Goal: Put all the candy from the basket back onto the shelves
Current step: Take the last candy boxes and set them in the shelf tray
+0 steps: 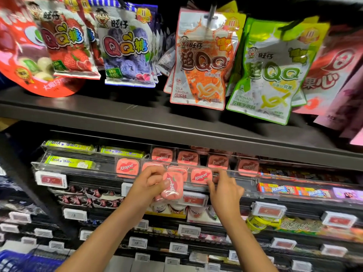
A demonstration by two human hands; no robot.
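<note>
Left grip [151, 183] pinches pink tin [172, 185], long axis upright.

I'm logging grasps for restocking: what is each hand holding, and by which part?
The left hand grips a small stack of pink candy tins around their left edges. The right hand holds nothing clearly; its fingers touch the clear tray front.

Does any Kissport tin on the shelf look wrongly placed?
Yes. One back-row tin has its logo upside down, while its neighbours read upright. The tins in the left hand are not shelved yet.
</note>
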